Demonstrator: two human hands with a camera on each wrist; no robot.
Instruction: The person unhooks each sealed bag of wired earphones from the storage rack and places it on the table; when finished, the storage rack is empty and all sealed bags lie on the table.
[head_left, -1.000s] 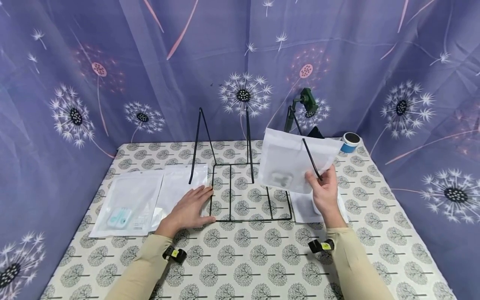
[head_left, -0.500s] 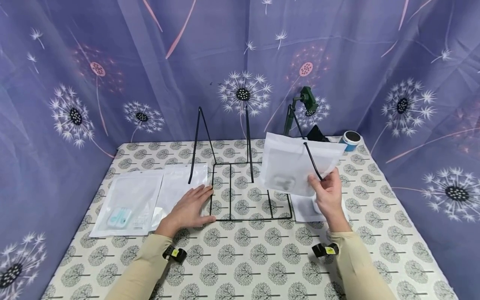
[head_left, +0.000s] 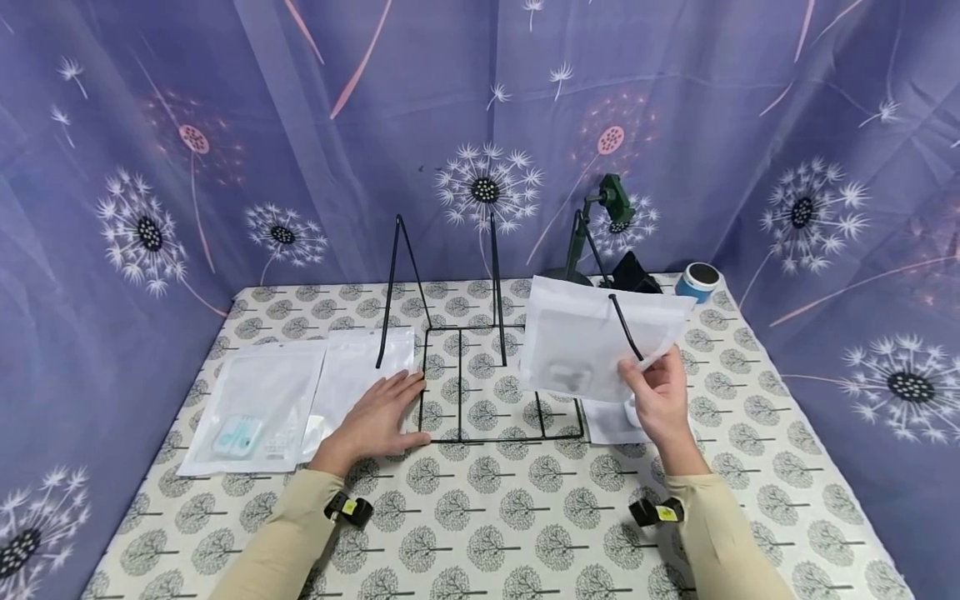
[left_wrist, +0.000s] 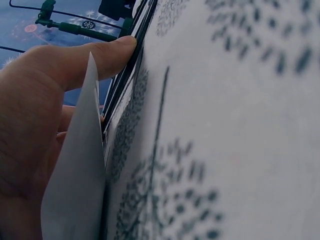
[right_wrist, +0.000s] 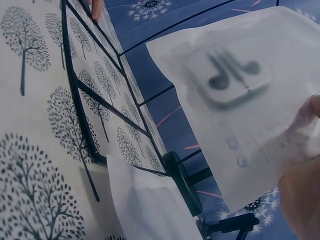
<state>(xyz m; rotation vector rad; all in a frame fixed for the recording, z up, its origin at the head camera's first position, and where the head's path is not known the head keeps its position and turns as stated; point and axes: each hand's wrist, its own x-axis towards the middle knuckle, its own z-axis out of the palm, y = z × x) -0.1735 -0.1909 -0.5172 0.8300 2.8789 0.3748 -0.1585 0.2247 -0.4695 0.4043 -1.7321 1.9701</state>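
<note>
My right hand [head_left: 660, 404] pinches the right edge of a white zip pouch [head_left: 566, 337] between thumb and fingers. Through its frosted front in the right wrist view, white earphones [right_wrist: 235, 75] show in a squarish case. The right prong of the black wire display rack [head_left: 460, 392] comes out through the pouch's top strip and slopes down in front of it. My left hand [head_left: 375, 417] lies with fingers extended at the rack's left base bar. Its thumb [left_wrist: 107, 55] reaches against the black bars in the left wrist view.
Two white zip pouches lie at the left, one with a pale teal item [head_left: 238, 437] inside. Another pouch [head_left: 611, 423] lies under my right hand. Behind the rack stand a dark green jointed stand [head_left: 615, 198], a black object [head_left: 633, 273] and a blue-and-white round container [head_left: 697, 283].
My right hand has drawn the pouch down and slightly right, toward the prong's front end. The left hand has stayed at the rack's base.
</note>
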